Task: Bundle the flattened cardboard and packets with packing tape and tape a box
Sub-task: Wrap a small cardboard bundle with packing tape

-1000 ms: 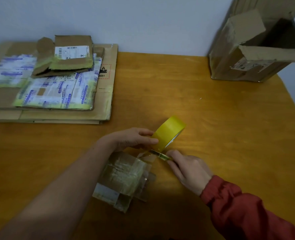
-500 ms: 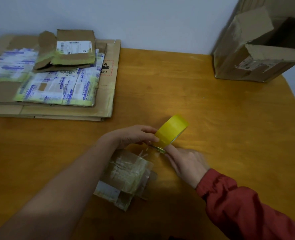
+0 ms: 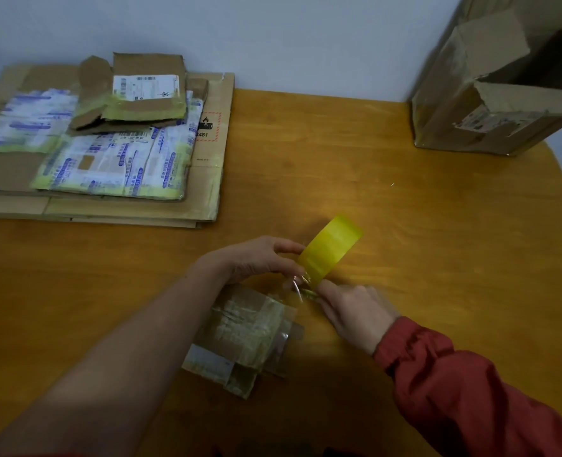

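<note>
Right hand [image 3: 355, 311] has closed in since the earlier frame: its fingertips now sit just under the roll's lower edge, where before they were a little apart from it. Roll itself has barely shifted.

Grip: left hand [image 3: 256, 258] pinches the yellow tape roll [image 3: 330, 247] by its near side, fingers over the top and thumb below. The roll is on edge and tilted, and appears lifted off the table [image 3: 405, 225]. Right hand, fingers curled, pinches a small yellowish object [image 3: 308, 293] at the clear tape strip [image 3: 297, 282] hanging from the roll. Cutter or folded tape end: too small to tell. Strip looks crumpled there.

Just below and left of the grip: small taped bundle [image 3: 243, 328], flat on the table, partly under the left wrist. The strip seems to lead down to it.

Step in hand, as I judge it: parting the tape from the roll after wrapping this small bundle.

Next move likely calls for the left hand to keep the strip taut while the right severs it cleanly, then for the loose end to be pressed flat on the bundle.

Far up-left of the grip: stack of flattened cardboard and packets [image 3: 118, 159], no binding tape seen round it. Far up-right: open box [image 3: 490, 110], flaps open, untaped.
</note>
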